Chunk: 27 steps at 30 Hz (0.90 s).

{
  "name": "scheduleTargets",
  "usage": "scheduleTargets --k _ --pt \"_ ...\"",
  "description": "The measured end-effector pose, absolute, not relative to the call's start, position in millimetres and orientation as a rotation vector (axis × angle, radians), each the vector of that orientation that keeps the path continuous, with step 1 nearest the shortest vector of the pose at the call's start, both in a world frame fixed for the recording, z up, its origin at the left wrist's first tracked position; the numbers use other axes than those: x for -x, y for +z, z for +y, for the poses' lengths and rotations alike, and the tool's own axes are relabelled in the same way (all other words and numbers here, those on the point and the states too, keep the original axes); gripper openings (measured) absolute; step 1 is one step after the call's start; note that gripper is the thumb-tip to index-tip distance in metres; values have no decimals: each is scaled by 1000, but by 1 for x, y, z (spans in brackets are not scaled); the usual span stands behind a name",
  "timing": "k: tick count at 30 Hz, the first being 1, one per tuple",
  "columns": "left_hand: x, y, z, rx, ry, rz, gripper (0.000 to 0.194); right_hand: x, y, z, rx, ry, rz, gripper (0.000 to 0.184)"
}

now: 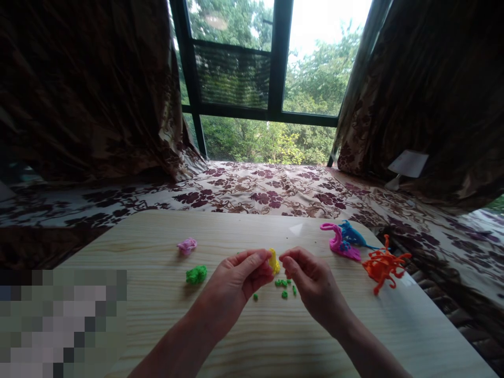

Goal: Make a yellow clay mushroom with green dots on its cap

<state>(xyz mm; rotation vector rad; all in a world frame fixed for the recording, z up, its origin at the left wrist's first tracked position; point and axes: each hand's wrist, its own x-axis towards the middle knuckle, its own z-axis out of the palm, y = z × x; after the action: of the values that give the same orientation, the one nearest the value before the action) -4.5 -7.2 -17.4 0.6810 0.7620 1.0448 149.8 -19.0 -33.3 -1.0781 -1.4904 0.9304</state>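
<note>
Yellow modelling clay [274, 262] shows at the fingertips of my left hand [240, 275], whose thumb and forefinger are pinched together on it. Part of the clay is hidden behind those fingers. Just right of it, my right hand [311, 275] is closed in a pinch; whatever its fingertips hold, if anything, is too small to make out. On the table below and between the hands lie several small green clay bits [284, 294]. A bigger green clay lump [196, 274] rests left of my left hand, with a pale pink clay lump [187, 246] farther back.
At the table's right side are a magenta clay shape [339, 244], a blue clay shape [352, 234] and an orange clay piece with many thin strands [384, 264]. The light wooden table [157, 325] meets a flower-patterned ledge [252, 186] below the window. A small white lamp [407, 164] stands at right.
</note>
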Motion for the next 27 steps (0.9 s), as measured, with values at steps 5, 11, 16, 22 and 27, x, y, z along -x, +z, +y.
scheduleTargets --k 5,11,16,22,27 --pt "10 -12 -5 -870 1034 876 19 -148 -42 -18 1048 992 -1552 13" --pt "40 -23 12 -1675 945 1398 20 -151 -42 -24 1211 755 -1998 10" --pt "47 -34 11 -2053 668 1615 12 -152 -40 -29 1246 595 -2214 18" --pt "42 -30 6 -2202 509 1671 15 -153 -44 -30 1268 501 -2340 22" --pt "47 -31 12 -2161 495 1775 22 -158 -43 -27 1267 480 -2331 26"
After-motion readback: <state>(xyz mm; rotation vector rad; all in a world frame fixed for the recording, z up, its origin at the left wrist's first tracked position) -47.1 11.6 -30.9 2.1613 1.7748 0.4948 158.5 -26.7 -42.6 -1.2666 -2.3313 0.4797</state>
